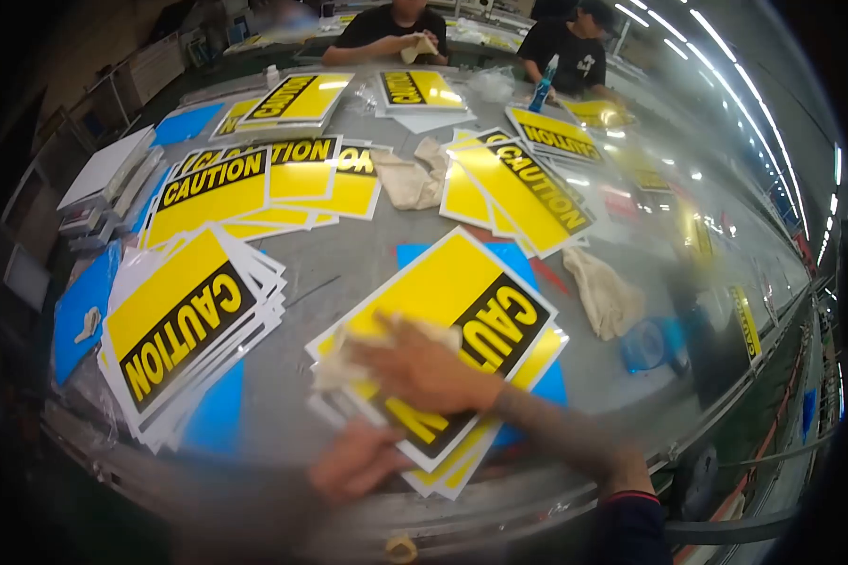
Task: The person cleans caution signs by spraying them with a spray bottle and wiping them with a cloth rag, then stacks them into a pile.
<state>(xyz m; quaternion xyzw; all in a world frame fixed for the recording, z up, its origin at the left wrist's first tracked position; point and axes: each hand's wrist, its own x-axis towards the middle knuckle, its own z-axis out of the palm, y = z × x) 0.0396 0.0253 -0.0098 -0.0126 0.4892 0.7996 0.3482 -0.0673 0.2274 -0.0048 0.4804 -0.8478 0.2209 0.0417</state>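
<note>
A yellow and black caution sign [443, 282] tops a small stack at the near middle of the table, turned at an angle. Pressed flat on its face, my right hand [419, 367] holds a cream cloth [334, 369] that bunches out under the fingers and covers part of the lettering. At the sign's near edge is my left hand [358, 461], somewhat blurred, its fingers closed on the border. Blue sheets [544, 381] show beneath the stack. To the left lies another fanned stack of caution signs [174, 330].
More caution signs [212, 193] lie across the far side. Other cloths [410, 179] [605, 292] rest on the grey table [349, 259]. A spray bottle [544, 83] stands at the back right. Two people [386, 33] [565, 47] are at the far edge.
</note>
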